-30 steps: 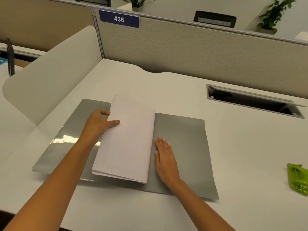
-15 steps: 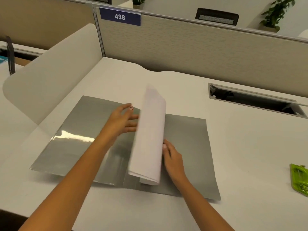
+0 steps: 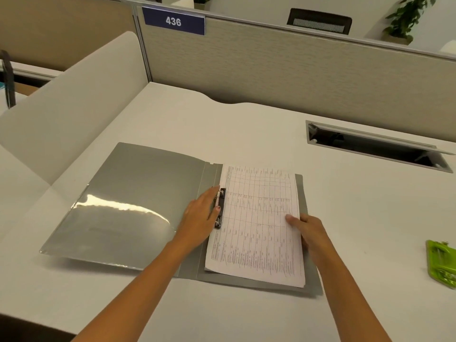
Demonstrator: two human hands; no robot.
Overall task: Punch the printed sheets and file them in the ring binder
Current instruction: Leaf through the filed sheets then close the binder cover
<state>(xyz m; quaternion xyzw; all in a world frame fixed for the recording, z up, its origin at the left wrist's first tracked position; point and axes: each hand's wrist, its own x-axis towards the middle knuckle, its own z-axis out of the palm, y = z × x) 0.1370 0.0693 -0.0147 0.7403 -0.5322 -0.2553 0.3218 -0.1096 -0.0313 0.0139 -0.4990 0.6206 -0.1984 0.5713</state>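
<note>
A grey ring binder (image 3: 128, 201) lies open on the white desk. The printed sheets (image 3: 259, 225), a stack with a table grid on top, lie face up on its right half. Their left edge sits on the black ring mechanism (image 3: 221, 208) by the spine. My left hand (image 3: 201, 218) rests flat beside the spine, fingertips touching the mechanism. My right hand (image 3: 309, 233) lies on the right edge of the sheets, fingers loosely curled on the paper.
A green hole punch (image 3: 441, 264) lies at the right edge of the desk. An open cable tray (image 3: 375, 146) is set into the desk at the back right. Cubicle partitions (image 3: 271, 75) close off the back and left.
The stack of sheets has swung over from the binder's left half to its right half and now lies printed side up. My left hand moved to the rings, my right to the sheets' right edge.
</note>
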